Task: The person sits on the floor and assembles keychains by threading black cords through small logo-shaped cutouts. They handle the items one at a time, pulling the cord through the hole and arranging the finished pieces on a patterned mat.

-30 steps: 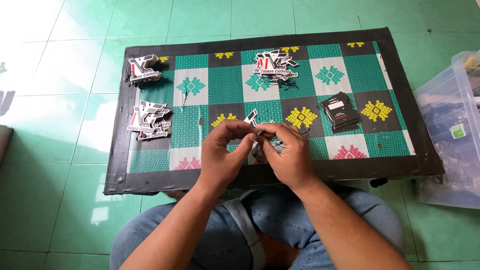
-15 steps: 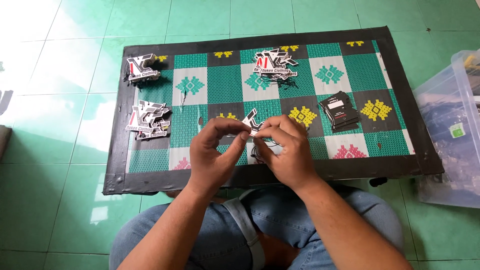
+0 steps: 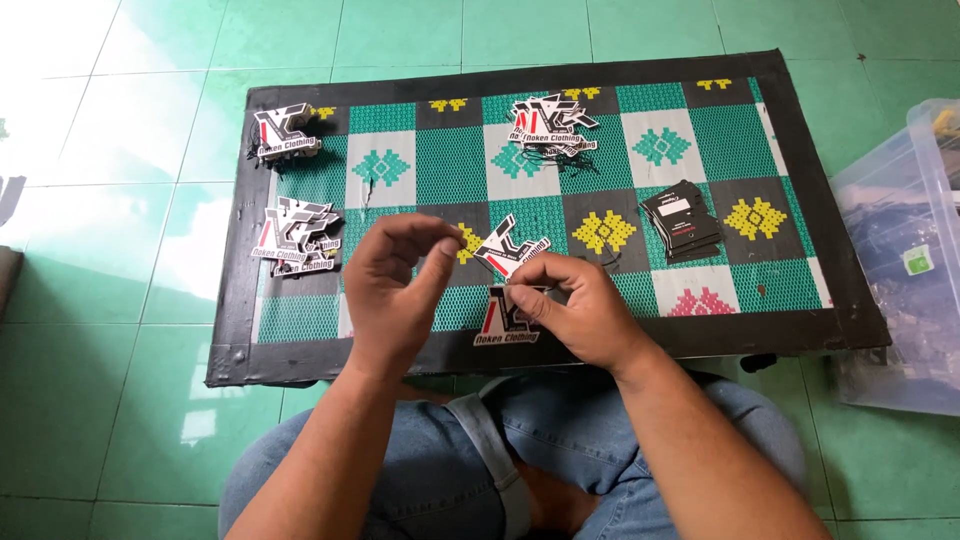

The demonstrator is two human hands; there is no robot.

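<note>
A person sits on the floor in blue jeans with a low table (image 3: 800, 330) drawn up over the knees, its top covered by a woven mat of green, black and white squares with yellow and pink motifs. The right hand (image 3: 575, 310) is pinched, thumb and forefinger closed on the near edge of a small die-cut card tag in black, white and red (image 3: 508, 250), which is lifted just above the mat and tilted, roughly at the middle of the table's near half. The left hand (image 3: 395, 290) is raised just left of that tag, its fingers curled inward with thumb and forefinger tips close together; they may be nipping a thin string, but the view is too coarse to tell. A second tag of the same kind (image 3: 508, 325) lies flat on the mat right under the right hand, near the table's near edge. To the left, a loose heap of similar tags (image 3: 295, 237) sits by the left edge, and a smaller stack of them (image 3: 285, 135) lies in the far left corner. Another pile of tags with dark strings (image 3: 550, 125) rests at the far middle. A stack of small black cards (image 3: 682, 220) lies to the right of the hands. A clear plastic storage box (image 3: 905, 260) stands on the green tiled floor (image 3: 120, 400) beyond the table's right end.
</note>
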